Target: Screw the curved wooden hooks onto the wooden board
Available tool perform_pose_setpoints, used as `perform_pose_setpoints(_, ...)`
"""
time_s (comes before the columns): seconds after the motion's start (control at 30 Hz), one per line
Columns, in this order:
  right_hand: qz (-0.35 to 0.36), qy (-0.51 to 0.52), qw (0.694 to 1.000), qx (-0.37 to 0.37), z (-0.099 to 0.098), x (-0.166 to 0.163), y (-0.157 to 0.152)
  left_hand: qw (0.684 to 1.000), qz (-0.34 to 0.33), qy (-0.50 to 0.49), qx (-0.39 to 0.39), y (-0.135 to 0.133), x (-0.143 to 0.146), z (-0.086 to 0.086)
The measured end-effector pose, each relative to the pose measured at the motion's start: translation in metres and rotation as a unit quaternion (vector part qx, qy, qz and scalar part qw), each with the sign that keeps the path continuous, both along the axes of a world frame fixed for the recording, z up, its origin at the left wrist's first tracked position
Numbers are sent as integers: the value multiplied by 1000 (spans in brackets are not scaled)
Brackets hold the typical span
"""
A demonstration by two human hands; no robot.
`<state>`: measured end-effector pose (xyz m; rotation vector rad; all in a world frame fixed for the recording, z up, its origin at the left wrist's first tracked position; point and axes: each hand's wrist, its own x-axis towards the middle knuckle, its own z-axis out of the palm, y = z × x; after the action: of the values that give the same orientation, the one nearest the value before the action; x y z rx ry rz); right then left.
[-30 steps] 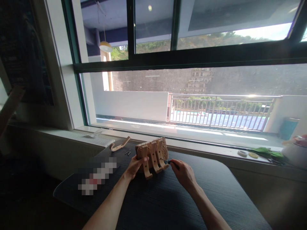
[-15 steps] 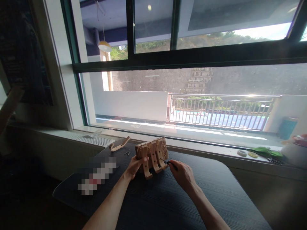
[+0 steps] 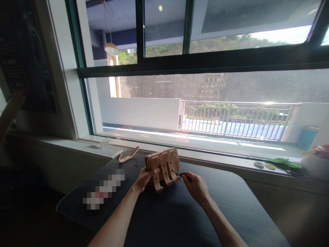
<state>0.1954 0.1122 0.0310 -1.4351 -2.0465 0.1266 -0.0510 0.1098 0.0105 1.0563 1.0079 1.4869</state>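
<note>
My left hand [image 3: 144, 179] is closed on the left end of a wooden hook rack [image 3: 177, 157], thumb against its front. The rack is a rough-edged board with three curved wooden hooks on it, tilted up above the dark table. In my right hand [image 3: 197, 187] is a thin screwdriver [image 3: 186, 176] with a black handle, gripped in the fingers. Its tip meets the lower part of the rightmost hook [image 3: 171, 166]; whether a screw sits under it is too small to tell. One loose wooden hook [image 3: 127, 158] and several small screws [image 3: 138, 164] lie on the table behind my left hand.
The dark table [image 3: 221, 209] has a rounded right corner and meets the window ledge. A pixelated flat item [image 3: 105, 188] lies on the left. Tape rolls [image 3: 259, 164] and a green bundle [image 3: 285, 163] rest on the sill; clear plastic [image 3: 100, 143] lies on the vent.
My right hand and the screwdriver handle have shifted very slightly, the fingers turning a little around it. My left hand and the rack look the same.
</note>
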Motion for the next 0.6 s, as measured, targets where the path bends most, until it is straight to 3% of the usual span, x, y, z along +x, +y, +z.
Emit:
perform_pose_setpoints(0.3,75,-55,992,84,10,-9,-16,1000,-2,-7,-2,0,1,1)
perform_pose_setpoints(0.47,37,40,999,6,1,-9,-6,1000,-21,3,-6,-1,0,3)
perform_pose_setpoints(0.6,22,182,981,-70,-8,-7,7,1000,-9,11,-8,-1,0,3)
